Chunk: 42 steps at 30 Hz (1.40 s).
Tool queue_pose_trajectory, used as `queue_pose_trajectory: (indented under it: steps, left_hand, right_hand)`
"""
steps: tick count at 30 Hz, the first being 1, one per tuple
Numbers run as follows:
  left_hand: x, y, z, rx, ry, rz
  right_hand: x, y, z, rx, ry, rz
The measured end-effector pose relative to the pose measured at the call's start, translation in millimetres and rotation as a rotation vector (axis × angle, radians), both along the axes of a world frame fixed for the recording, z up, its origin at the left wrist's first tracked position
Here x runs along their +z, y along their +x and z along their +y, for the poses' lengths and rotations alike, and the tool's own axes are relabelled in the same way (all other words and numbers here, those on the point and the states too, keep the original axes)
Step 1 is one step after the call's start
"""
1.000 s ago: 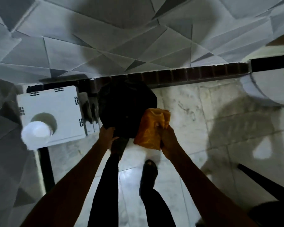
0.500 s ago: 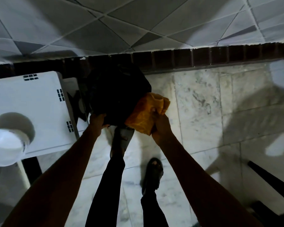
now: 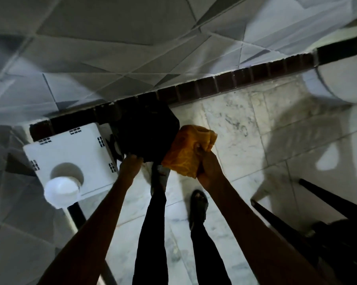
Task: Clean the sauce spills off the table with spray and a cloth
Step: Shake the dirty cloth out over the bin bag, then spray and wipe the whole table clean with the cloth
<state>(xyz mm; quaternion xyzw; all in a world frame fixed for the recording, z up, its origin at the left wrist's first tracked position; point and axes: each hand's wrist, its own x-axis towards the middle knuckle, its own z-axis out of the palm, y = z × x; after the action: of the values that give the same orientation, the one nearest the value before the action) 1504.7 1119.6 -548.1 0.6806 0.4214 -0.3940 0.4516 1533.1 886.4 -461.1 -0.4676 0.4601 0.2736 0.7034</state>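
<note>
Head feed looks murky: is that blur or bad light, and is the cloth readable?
Head view: dim light, the black bulky object is a featureless mass; grey wall tiles are motion-smeared; hard shadows cross the pale marble floor; the crumpled orange cloth in the right hand shows clearly.

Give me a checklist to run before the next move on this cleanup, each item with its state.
1. Cloth in hand: ok, right hand grips the orange cloth.
2. Hand free for spray: not ok, left hand holds the edge of the black object.
3. Spray bottle within reach: cannot tell, none in view.
4. Spills located: cannot tell, none visible on the white table in this dim light.
5. Table top free to wipe: not ok, white bowl stands on it.
</note>
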Motion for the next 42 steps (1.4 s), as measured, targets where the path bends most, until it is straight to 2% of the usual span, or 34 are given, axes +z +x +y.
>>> queue_pose_trajectory:
  steps: [3, 6, 10, 14, 18, 22, 26, 32, 36, 42]
  left_hand:
    - [113, 26, -13, 0.047, -0.233, -0.066]
    - [237, 37, -39, -0.055, -0.452, -0.076]
    - [359, 26, -86, -0.157, -0.574, -0.086]
    - [453, -19, -149, -0.330, -0.639, -0.137]
    - [500, -83, -208, -0.508, -0.652, -0.215]
    - [532, -179, -277, -0.715, -0.695, -0.290]
    - [553, -285, -350, -0.888, -0.811, -0.283]
    - [575, -417, -426, -1.082, -0.892, -0.196]
    - [589, -485, -479, -1.260, -0.959, -0.165]
    - [593, -581, -572, -1.399, -1.021, -0.102]
  right_hand:
    - [94, -11, -4, -0.073, 0.086, -0.005]
    - [196, -30, -20, -0.105, 0.213, -0.053]
    - [288, -73, -49, -0.148, 0.218, -0.155]
    - [374, -147, -95, -0.243, 0.111, -0.201]
    - [429, -233, -138, -0.386, 0.029, -0.247]
    - [467, -358, -179, -0.551, -0.165, -0.272]
    - [490, -495, -218, -0.754, -0.302, -0.300]
    - [507, -653, -240, -1.049, -0.365, -0.345]
    - [514, -725, -262, -1.219, -0.416, -0.375]
    - [508, -822, -315, -1.501, -0.397, -0.451]
